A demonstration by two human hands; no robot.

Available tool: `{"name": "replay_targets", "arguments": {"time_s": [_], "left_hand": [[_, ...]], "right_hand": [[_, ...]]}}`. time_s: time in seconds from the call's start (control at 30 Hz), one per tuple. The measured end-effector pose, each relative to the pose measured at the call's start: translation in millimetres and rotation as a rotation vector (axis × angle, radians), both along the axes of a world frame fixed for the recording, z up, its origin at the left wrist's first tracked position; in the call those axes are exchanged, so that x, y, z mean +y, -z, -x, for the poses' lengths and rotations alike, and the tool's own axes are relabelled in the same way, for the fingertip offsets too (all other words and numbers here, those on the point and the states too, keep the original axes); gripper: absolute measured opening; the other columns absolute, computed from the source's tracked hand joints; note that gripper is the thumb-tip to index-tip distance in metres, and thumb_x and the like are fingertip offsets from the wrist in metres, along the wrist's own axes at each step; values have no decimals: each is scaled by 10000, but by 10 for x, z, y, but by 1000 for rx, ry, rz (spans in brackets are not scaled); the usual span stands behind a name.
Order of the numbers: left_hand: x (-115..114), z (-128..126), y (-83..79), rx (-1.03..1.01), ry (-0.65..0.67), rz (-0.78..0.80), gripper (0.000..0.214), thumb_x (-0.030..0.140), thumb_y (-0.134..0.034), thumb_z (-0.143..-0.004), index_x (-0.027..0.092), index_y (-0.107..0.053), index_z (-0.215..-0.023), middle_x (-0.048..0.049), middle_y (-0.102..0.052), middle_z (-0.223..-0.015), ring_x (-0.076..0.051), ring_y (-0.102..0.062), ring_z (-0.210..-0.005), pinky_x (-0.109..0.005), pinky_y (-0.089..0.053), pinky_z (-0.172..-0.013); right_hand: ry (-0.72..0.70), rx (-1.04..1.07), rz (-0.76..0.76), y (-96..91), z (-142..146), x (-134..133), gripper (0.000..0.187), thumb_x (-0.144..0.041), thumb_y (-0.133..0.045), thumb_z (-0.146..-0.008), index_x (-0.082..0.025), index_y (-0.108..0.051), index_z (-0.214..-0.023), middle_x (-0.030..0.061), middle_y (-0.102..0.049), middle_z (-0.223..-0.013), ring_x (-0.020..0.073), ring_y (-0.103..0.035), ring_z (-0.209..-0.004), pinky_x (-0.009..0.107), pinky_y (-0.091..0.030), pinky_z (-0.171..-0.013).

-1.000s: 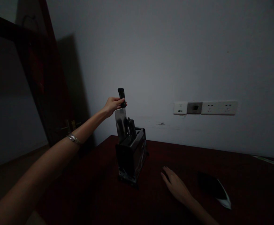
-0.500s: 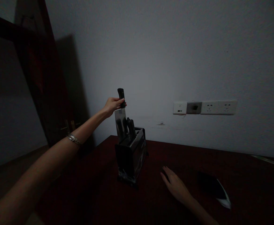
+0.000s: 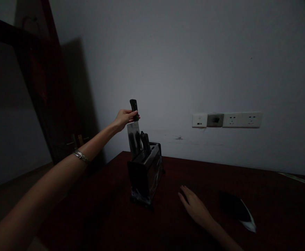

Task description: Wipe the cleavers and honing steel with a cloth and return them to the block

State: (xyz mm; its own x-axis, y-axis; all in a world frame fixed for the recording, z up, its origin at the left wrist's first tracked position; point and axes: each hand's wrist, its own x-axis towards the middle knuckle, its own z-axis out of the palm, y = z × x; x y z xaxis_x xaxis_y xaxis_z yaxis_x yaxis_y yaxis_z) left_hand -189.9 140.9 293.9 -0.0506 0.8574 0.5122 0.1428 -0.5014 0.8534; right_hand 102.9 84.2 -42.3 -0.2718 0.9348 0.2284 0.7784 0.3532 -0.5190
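Observation:
My left hand (image 3: 126, 118) is closed round the lower part of a black handle, holding a cleaver (image 3: 133, 134) upright. Its broad, shiny blade reaches down into the near end of a dark knife block (image 3: 144, 174), and the blade's lower end is hidden inside. Other black-handled knives (image 3: 145, 142) stand in the block close beside the blade. My right hand (image 3: 195, 207) lies on the dark red table to the right of the block, fingers stretched out and holding nothing.
On the table (image 3: 184, 170), right of my right hand, lies a dark, flat item with a pale edge (image 3: 242, 214), its kind unclear. Sockets (image 3: 231, 120) are set in the wall behind. A door (image 3: 61, 104) stands at the left. The light is dim.
Almost nothing differs. The view has shifted very slightly; the cleaver in my left hand and my right hand on the table keep their places.

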Motion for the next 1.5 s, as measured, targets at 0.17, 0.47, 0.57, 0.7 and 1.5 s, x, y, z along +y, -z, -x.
{"name": "replay_targets", "arguments": {"time_s": [0.17, 0.47, 0.57, 0.7, 1.5], "left_hand": [[16, 11, 20, 10, 4, -1, 108, 179, -612, -764, 75, -633, -743, -114, -677, -755, -172, -649, -730, -339, -491, -799], [27, 34, 108, 16, 28, 17, 127, 195, -618, -762, 69, -628, -755, -106, -681, -755, -172, -650, -753, -346, -481, -823], [18, 34, 163, 12, 23, 30, 127, 186, -609, -771, 62, -630, -754, -105, -677, -755, -171, -650, -754, -348, -476, -827], [18, 50, 256, 3, 18, 35, 130, 187, -605, -776, 62, -636, -760, -109, -675, -767, -174, -646, -763, -352, -474, -822], [-86, 73, 785, -7, 40, 79, 178, 256, -679, -698, 86, -663, -747, -83, -682, -782, -169, -626, -783, -352, -447, -843]], "right_hand": [[-2, 5, 6, -8, 2, -1, 627, -460, -286, -860, -18, -453, -1272, 143, -435, -1339, 236, -367, -1261, 373, -235, -1079], [-4, 10, -15, 50, -9, 24, 613, -469, -300, -859, -39, -471, -1262, 138, -446, -1331, 238, -373, -1257, 378, -245, -1075], [1, -17, -8, 48, -6, 22, 617, -456, -288, -864, -24, -451, -1274, 144, -430, -1343, 242, -365, -1262, 382, -240, -1076], [-8, -25, -6, 20, -4, 11, 622, -457, -281, -866, -20, -448, -1275, 149, -434, -1339, 252, -364, -1261, 396, -240, -1074], [-30, -107, -56, 14, 7, -49, 618, -444, -269, -879, -4, -444, -1277, 164, -416, -1348, 252, -348, -1271, 381, -238, -1077]]}}
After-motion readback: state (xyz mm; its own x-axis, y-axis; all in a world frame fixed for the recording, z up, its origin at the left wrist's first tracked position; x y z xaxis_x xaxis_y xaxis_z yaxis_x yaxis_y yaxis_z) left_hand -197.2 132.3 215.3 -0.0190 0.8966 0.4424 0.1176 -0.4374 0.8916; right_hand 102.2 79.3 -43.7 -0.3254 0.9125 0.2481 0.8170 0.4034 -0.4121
